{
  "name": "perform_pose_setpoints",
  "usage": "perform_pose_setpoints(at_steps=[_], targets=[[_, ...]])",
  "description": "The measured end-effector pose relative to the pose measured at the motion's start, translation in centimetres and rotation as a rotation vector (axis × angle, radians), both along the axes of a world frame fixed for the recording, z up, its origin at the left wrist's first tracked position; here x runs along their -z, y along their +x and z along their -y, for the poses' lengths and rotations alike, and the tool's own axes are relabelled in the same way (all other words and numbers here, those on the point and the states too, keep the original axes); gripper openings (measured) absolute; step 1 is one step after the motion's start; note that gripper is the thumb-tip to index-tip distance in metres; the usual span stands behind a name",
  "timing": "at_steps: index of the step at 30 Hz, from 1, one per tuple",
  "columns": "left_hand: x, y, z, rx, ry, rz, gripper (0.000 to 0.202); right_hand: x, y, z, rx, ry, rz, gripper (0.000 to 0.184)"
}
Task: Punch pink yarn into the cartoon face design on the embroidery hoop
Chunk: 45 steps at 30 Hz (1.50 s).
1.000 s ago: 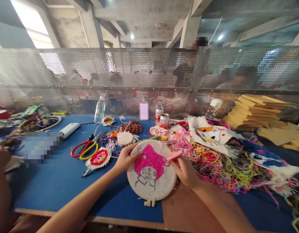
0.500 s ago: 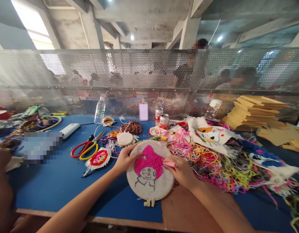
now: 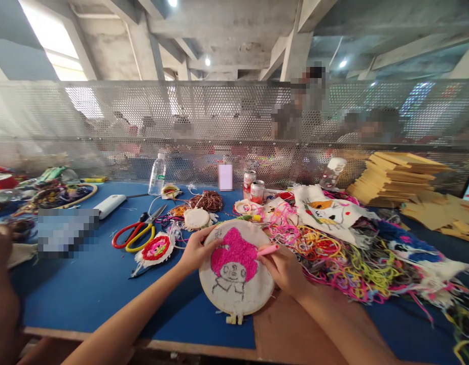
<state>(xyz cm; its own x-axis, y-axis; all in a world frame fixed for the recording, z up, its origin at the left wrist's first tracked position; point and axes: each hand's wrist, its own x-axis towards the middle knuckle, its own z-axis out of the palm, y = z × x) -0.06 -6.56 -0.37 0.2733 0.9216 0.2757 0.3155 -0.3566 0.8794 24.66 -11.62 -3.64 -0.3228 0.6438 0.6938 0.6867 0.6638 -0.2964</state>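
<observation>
Your left hand grips the upper left of the embroidery hoop, thumb across the front, the other fingers mostly out of sight behind. Your right hand pinches a pink-handled tool (it looks like a punch needle) at the right border of the magenta loops; whether its tip is through the white cloth is too small to tell. The hoop is tilted up towards you over the middle of the bench's near edge, screw clamp lowest.

To work that border well, I'd keep the tool square to the cloth, lift it only just clear between punches, and set each loop close beside the last, inside the drawn line. Brace the rim firmly and check that the cloth is drum-tight, since slack would likely make uneven loops.

Along the bench's far edge, left of the middle, stands a clear plastic bottle, its fill hard to judge. Right of the middle are two drink cans, their insides hidden; further right, a patterned bottle leans, contents unseen
</observation>
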Motion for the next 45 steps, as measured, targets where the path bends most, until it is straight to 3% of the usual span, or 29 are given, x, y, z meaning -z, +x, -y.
perform_pose_setpoints(at_steps=[13, 21, 28, 34, 45], targets=[[0.4, 0.0, -0.3, -0.008, -0.004, -0.039, 0.047, -0.1, 0.4, -0.1, -0.020, -0.016, -0.136, 0.017], [0.3, 0.0, -0.3, -0.010, -0.026, -0.049, 0.049, 1.0, 0.7, -0.7, -0.023, 0.034, -0.162, 0.017], [0.2, -0.1, -0.3, -0.008, -0.020, -0.032, 0.049, -0.1, 0.5, -0.2, -0.023, -0.066, -0.081, 0.011], [-0.1, 0.0, 0.0, -0.001, -0.026, -0.022, 0.049, 0.0, 0.5, -0.4, -0.072, -0.145, -0.099, 0.010], [0.1, 0.0, 0.0, -0.004, -0.049, -0.007, 0.048, 0.0, -0.4, -0.1, 0.045, -0.054, 0.165, 0.011]])
